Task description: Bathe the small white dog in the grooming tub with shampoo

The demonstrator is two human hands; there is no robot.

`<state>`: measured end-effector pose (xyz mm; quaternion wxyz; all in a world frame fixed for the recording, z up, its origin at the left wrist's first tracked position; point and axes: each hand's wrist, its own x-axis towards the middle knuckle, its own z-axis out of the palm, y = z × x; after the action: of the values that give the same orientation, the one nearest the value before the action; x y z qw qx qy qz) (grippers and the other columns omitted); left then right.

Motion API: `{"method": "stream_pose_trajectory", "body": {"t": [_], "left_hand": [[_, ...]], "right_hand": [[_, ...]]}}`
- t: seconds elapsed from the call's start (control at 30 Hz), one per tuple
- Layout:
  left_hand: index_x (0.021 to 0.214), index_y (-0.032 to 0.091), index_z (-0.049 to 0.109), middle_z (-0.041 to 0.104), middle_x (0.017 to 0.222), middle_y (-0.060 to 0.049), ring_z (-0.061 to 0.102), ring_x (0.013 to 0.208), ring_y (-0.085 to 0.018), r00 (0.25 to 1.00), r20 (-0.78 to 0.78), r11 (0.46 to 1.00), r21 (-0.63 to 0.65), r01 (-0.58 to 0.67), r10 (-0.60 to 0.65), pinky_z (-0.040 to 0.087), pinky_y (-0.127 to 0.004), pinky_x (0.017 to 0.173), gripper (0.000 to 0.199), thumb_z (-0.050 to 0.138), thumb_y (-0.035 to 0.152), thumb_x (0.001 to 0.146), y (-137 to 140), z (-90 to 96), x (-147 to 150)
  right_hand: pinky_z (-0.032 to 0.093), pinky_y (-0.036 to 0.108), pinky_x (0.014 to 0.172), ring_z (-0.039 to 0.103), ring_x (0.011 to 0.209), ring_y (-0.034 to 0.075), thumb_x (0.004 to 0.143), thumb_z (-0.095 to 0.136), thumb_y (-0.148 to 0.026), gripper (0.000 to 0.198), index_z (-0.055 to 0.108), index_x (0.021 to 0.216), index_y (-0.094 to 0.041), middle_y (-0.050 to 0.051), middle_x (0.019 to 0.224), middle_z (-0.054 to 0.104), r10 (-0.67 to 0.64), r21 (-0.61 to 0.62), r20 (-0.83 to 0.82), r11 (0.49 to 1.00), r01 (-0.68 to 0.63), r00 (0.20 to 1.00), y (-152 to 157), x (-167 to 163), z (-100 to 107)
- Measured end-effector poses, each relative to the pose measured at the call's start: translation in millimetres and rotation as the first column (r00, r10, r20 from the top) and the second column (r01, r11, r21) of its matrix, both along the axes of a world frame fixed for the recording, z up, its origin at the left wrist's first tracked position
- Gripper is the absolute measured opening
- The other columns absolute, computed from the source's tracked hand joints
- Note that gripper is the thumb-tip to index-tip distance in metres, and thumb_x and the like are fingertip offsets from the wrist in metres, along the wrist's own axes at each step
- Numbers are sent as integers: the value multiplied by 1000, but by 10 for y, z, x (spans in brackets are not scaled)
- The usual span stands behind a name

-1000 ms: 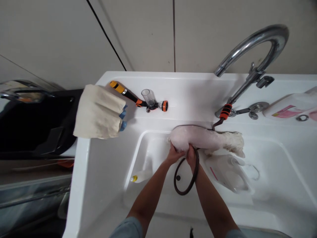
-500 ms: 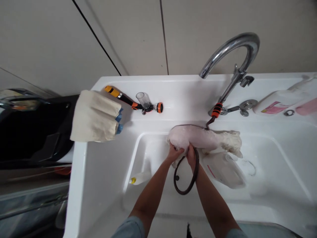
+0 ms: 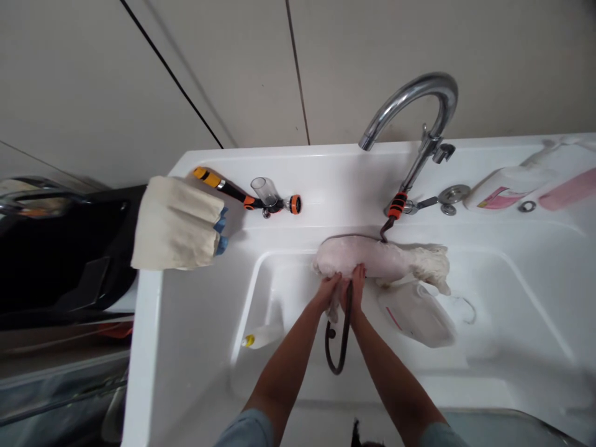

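Observation:
A dog [image 3: 367, 256] with a wet, close-clipped pinkish-white body and longer white fur on its head is in the white tub [image 3: 195, 323], its head to the right. My left hand [image 3: 329, 290] is curled against the near side of its hindquarters, by a leg that hangs down. Just to the right, my right hand [image 3: 356, 287] presses its fingers to the dog's flank. A dark hose [image 3: 345, 335] runs in a loop below the hands and passes by my right palm. The undersides of both hands are hidden.
A chrome faucet [image 3: 421, 93] rises at the back rim. Beside the dog lies a large translucent jug [image 3: 421, 316]. A small yellow-capped bottle [image 3: 263, 336] is at left. A spray nozzle [image 3: 274, 203], towels [image 3: 174, 223] and a pink-labelled bottle [image 3: 503, 189] rest along the rim.
My right hand has shifted slightly left and up onto the dog's flank, closer to my left hand. The hose loop has narrowed and slid off my right forearm. The view has shifted slightly.

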<state>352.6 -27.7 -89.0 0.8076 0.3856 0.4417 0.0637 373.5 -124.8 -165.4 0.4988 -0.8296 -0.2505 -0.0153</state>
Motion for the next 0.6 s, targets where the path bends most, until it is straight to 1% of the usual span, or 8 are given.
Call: {"method": "stream_pose_trajectory", "body": {"t": [0.07,0.13,0.2,0.27,0.33,0.43,0.53,0.6], "left_hand": [[86,14,80,84,86,-15,82,96,-31,999,28,998,-57,21,-19,64,-39,90,53,104,57,66,-28,-3,-31],[87,13,82,84,85,-13,82,91,-28,1000,30,998,-65,7,-5,63,-37,88,53,105,55,64,-41,0,-49],[87,14,82,84,85,-12,80,84,-26,1000,3,998,-58,-18,18,63,-37,84,50,106,48,62,-47,1,-53],[86,14,81,83,84,-11,80,81,-26,999,-24,998,-55,-35,34,63,-37,81,46,106,44,63,-56,-7,-47],[87,14,81,83,85,-12,80,81,-26,998,-32,997,-46,-59,57,64,-37,80,44,104,46,66,-72,-25,-39],[87,14,81,83,85,-12,79,80,-25,995,-42,995,-31,-90,88,62,-35,78,47,104,50,67,-115,-62,-34],[83,14,80,81,81,-10,76,77,-22,994,-51,995,-27,-93,92,60,-32,74,52,104,57,66,-155,-94,-50],[79,14,79,80,78,-9,74,73,-21,995,-47,996,-30,-85,84,58,-32,71,56,104,61,65,-164,-106,-69]], "right_hand": [[34,79,130,37,168,46,112,31,-67,79,61,161,-14,28,169,55,55,-26,-1,998,-55,998,-12,61,-16],[37,78,129,43,164,47,110,34,-69,78,67,154,-13,29,165,60,122,-23,1,992,-122,993,-70,99,-31],[42,74,128,50,159,44,111,34,-67,77,68,154,-13,28,161,63,79,7,-15,997,-79,997,-168,110,-40],[48,67,126,56,155,40,111,36,-64,74,67,155,-14,25,161,64,36,38,-45,999,-34,998,-289,98,-33],[53,60,124,59,153,37,109,44,-62,67,71,152,-19,21,162,65,78,40,-78,996,-75,994,-407,74,-1],[55,57,122,58,154,38,103,53,-59,60,78,144,-22,18,160,67,131,-10,-119,991,-133,984,-508,77,95],[51,63,124,53,158,44,100,60,-56,59,80,141,-20,21,164,64,142,-83,-123,985,-152,982,-486,148,206],[50,65,125,53,157,47,100,62,-53,55,81,139,-20,21,168,61,145,-132,-116,978,-160,983,-447,195,258]]}}
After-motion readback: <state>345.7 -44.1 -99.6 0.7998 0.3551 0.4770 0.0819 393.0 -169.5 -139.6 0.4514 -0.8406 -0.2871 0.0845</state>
